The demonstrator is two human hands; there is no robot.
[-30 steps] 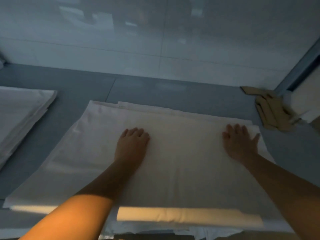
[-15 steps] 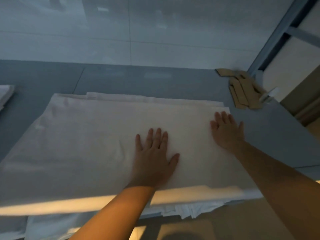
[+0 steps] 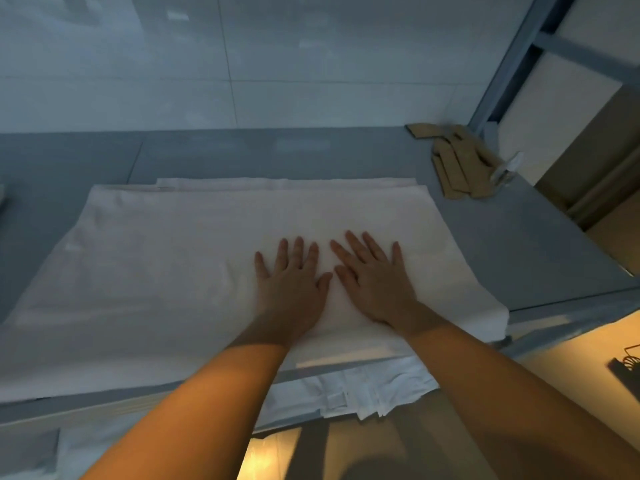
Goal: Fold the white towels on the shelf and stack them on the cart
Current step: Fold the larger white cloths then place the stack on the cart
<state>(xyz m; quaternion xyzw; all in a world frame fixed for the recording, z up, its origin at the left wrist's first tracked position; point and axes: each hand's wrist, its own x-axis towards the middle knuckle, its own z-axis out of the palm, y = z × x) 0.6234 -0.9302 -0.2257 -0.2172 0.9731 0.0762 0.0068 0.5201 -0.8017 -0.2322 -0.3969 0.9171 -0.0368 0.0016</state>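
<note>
1. Change. The left hand [image 3: 292, 277] and the right hand [image 3: 372, 277] now lie side by side on the white towel [image 3: 166, 271], thumbs nearly touching. A second ago they pressed it well apart, the right hand close to the towel's right edge; since then the right hand has slid inward to meet the left.
2. Hand state. Both hands are flat, palms down, fingers straight and slightly spread. Neither grips the cloth.
3. Meaning for the task. The inward sweep reads as smoothing. The towel appears already folded at least once, since a second layer shows along its far edge, beyond the fingertips. The fold in hand seems unfinished, and the towel has not yet gone to the cart, which is not in view.
4. Position of the towel. It lies spread on the grey shelf [image 3: 519, 244], under both palms, reaching far to the left of the left hand.
5. Surface. Below the wrists, more white cloth [image 3: 363, 393] hangs past the shelf's near edge.
6. Room. Beyond and to the right of the right hand lie tan cardboard pieces [image 3: 457, 164] beside a blue-grey metal upright [image 3: 502, 64]. A pale tiled wall [image 3: 242, 64] stands beyond the fingertips. Warm light falls on both forearms.
</note>
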